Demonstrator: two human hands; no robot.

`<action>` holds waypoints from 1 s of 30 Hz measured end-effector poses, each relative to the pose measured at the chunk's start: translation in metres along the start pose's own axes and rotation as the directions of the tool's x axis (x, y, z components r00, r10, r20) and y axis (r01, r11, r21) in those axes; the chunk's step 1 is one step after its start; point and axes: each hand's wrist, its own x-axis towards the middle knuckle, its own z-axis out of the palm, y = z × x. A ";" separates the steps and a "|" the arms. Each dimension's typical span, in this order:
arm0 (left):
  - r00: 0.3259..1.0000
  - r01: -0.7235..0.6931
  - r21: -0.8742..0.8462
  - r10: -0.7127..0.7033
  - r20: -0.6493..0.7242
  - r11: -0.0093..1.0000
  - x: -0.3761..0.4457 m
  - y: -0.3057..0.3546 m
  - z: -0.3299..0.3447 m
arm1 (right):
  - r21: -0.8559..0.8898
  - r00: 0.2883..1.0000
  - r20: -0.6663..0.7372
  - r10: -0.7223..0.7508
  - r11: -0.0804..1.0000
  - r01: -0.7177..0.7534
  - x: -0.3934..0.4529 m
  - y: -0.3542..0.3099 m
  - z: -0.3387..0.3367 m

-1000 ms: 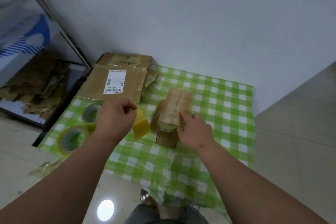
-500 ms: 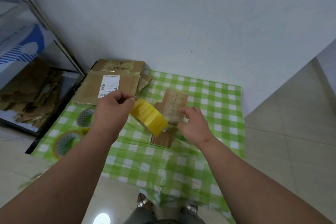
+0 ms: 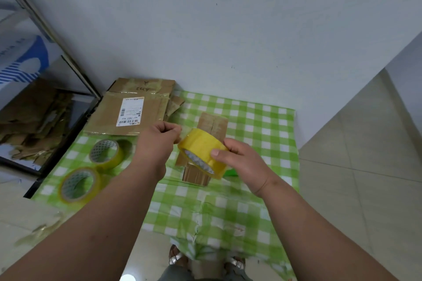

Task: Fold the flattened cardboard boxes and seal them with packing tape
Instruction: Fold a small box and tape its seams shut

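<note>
Tape roll held above the small box, mid-table

The tape roll (image 3: 203, 151) sat between both hands, right hand (image 3: 242, 162) on its right, left hand (image 3: 157, 143) at its left edge, over the small box (image 3: 206, 143). Two spare rolls (image 3: 105, 153) (image 3: 78, 183) lay left on the tablecloth (image 3: 251, 189), flattened boxes (image 3: 130, 109) behind them against the wall (image 3: 228, 29).

From my end the feed is evenly lit and fairly bright, a soft diffuse light with no hard shadows on the wall (image 3: 228, 18). A round glare spot sits on the floor tile (image 3: 127, 278) at the bottom edge, likely a ceiling lamp reflected. The wide lens bends the shelf frame (image 3: 45, 29) at the left edge. Focus is soft all over; print on the shipping label (image 3: 130, 112) is unreadable, and the tablecloth (image 3: 262, 125) checks smear slightly.
</note>
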 end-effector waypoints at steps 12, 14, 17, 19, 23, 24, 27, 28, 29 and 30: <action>0.978 0.198 -0.140 -0.205 -0.043 0.970 -0.005 -0.017 0.020 | -0.217 0.998 -0.015 0.062 0.974 -0.064 -0.006 0.020 -0.050; 0.972 0.203 -0.165 -0.219 -0.084 0.965 0.001 -0.019 0.016 | -0.289 0.996 -0.040 0.075 0.954 -0.083 -0.007 0.025 -0.063; 0.971 0.206 -0.141 -0.220 -0.091 0.968 0.007 -0.024 0.014 | -0.346 0.991 -0.056 0.119 0.929 -0.131 -0.006 0.034 -0.078; 0.966 0.220 -0.128 -0.234 -0.109 0.967 0.010 -0.028 0.019 | -0.376 0.987 -0.066 0.149 0.912 -0.163 -0.001 0.039 -0.081; 0.960 0.215 -0.082 -0.226 -0.164 0.973 0.016 -0.038 0.028 | -0.480 0.978 -0.098 0.186 0.852 -0.211 0.018 0.047 -0.083; 0.961 0.206 -0.064 -0.214 -0.173 0.976 0.018 -0.040 0.029 | -0.501 0.976 -0.105 0.192 0.837 -0.219 0.022 0.049 -0.083; 0.960 0.202 -0.022 -0.203 -0.193 0.979 0.023 -0.046 0.031 | -0.559 0.972 -0.111 0.206 0.796 -0.233 0.031 0.056 -0.081; 0.959 0.204 -0.012 -0.202 -0.198 0.979 0.025 -0.048 0.031 | -0.574 0.972 -0.112 0.206 0.785 -0.233 0.034 0.057 -0.080; 0.958 0.204 -0.003 -0.200 -0.203 0.979 0.027 -0.049 0.031 | -0.590 0.972 -0.112 0.205 0.774 -0.231 0.037 0.058 -0.078; 0.959 0.202 0.006 -0.196 -0.207 0.979 0.029 -0.050 0.031 | -0.604 0.973 -0.112 0.203 0.763 -0.229 0.040 0.060 -0.077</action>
